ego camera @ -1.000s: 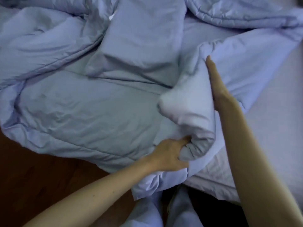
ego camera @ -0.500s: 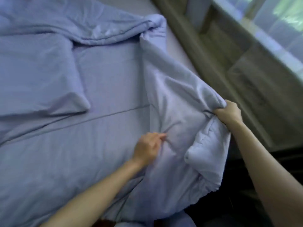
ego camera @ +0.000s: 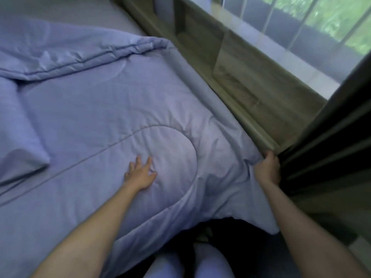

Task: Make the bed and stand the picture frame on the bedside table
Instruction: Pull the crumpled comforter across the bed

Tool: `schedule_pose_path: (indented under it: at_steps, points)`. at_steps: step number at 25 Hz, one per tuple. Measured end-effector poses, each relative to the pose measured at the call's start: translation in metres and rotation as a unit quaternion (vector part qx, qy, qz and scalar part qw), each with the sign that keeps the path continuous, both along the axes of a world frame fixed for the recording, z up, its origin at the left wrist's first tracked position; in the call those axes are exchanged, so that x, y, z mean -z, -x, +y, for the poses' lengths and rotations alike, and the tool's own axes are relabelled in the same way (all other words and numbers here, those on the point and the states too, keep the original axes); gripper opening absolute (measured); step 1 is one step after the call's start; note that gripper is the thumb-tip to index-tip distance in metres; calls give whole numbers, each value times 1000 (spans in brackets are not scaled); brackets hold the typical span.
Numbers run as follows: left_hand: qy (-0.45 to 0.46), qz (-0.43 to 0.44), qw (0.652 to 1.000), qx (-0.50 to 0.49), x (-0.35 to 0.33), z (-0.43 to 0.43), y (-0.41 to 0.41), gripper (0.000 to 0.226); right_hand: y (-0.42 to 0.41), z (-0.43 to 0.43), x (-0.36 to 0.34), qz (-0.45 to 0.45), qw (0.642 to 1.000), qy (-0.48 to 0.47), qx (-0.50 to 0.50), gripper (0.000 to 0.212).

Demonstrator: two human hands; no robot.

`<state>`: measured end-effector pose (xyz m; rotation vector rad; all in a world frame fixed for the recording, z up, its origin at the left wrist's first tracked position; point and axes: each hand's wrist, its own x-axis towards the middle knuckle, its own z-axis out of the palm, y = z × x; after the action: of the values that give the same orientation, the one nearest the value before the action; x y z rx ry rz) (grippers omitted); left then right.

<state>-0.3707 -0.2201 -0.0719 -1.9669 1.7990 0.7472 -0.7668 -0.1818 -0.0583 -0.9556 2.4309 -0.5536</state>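
Two hands are working: left hand (ego camera: pixel 140 174) is pressing flat, fingers spread, on the duvet (ego camera: pixel 100 117); right hand (ego camera: pixel 268 167) is clutching its edge at the bed's (ego camera: pixel 96 13) right side. Duvet is lying spread, lightly wrinkled.

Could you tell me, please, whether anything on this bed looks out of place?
Yes: the comforter is bunched into a folded ridge along its far edge, and a pillow lies askew on top of it at the left.
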Motion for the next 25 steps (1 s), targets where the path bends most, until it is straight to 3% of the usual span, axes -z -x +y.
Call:
schedule_pose_path:
  at_steps: [4, 7, 11, 14, 18, 21, 25]
  points:
    - [-42, -2, 999, 30, -16, 8, 7, 68, -34, -24, 9, -31, 987, -28, -155, 39]
    - [-43, 68, 996, 29, -49, 18, 11, 51, -84, -55, -10, -88, 959, -32, -267, 37]
    - [110, 161, 974, -112, -117, 38, -4, 32, -186, -89, -75, -158, 893, 25, -420, 30]
    - [255, 237, 914, -207, -183, 60, -38, 24, -271, -91, -156, -248, 811, 111, -518, 24]
    - [420, 324, 792, -302, -269, 125, -98, 22, -374, -44, -259, -340, 683, 180, -621, 19]
    - [496, 338, 712, -364, -306, 199, -154, 24, -446, 18, -306, -403, 589, 175, -678, 12]
    - [552, 303, 654, -419, -329, 313, -227, 26, -540, 113, -325, -481, 516, 144, -694, 19]
